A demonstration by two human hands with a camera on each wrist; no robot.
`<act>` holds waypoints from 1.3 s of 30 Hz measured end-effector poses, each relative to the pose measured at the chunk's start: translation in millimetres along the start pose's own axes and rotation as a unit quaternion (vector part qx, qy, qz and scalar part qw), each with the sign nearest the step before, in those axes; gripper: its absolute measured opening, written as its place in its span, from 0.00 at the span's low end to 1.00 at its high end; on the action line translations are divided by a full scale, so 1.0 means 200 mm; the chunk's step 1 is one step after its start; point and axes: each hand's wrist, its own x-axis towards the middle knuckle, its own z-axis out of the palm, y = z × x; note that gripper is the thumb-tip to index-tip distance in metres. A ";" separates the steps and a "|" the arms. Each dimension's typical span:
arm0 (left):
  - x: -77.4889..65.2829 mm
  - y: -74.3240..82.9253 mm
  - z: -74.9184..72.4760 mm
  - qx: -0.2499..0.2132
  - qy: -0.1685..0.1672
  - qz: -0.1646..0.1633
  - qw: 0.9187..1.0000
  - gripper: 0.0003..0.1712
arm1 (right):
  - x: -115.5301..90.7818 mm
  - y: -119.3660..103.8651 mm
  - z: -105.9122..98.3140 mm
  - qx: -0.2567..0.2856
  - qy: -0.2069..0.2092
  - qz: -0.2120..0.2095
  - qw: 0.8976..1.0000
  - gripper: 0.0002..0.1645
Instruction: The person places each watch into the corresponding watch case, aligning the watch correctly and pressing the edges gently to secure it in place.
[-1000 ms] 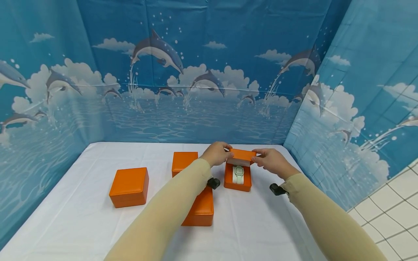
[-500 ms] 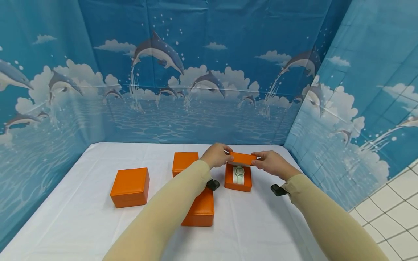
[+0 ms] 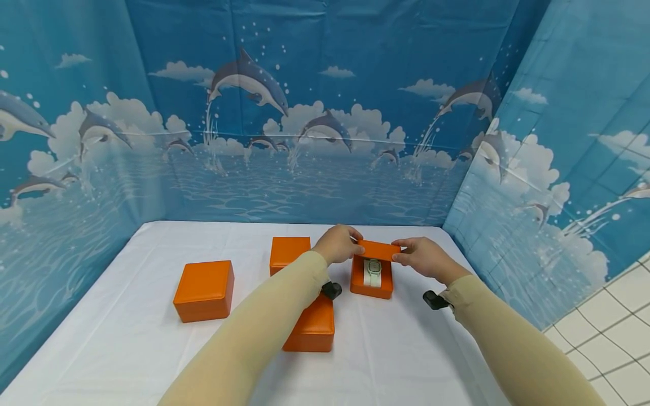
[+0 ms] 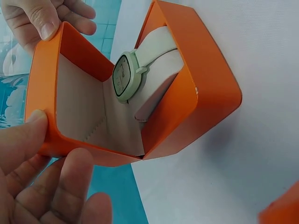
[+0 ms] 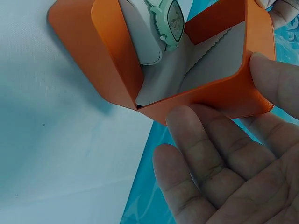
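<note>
An orange watch box (image 3: 370, 292) stands on the white cloth right of centre, its hinged lid (image 3: 378, 249) partly raised. Inside, a pale green wristwatch (image 4: 125, 77) is wrapped round a cream cushion (image 5: 140, 39). At the lid's left side, my left hand (image 3: 337, 244) pinches the edge, thumb on the rim. My right hand (image 3: 424, 259) holds the opposite side in the same manner, its thumb on the lid's edge in the right wrist view. The pale lining (image 4: 79, 102) of the lid shows in both wrist views; the head view hides it.
Several more orange boxes share the white-covered table (image 3: 127, 338): a closed one (image 3: 205, 285) at left, another (image 3: 289, 252) at the back, and a third (image 3: 311, 327) partly behind my left forearm. A blue dolphin-print curtain (image 3: 315, 186) encloses the back and sides.
Both hands have lowered the lid a little toward the box, so its pale lining has gone out of sight in the head view. The watch and the other boxes stay in place.
</note>
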 end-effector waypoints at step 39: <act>-0.01 -0.05 0.03 0.004 0.001 0.012 1.000 0.21 | -0.04 -0.01 0.05 0.000 0.008 -0.004 1.000 0.37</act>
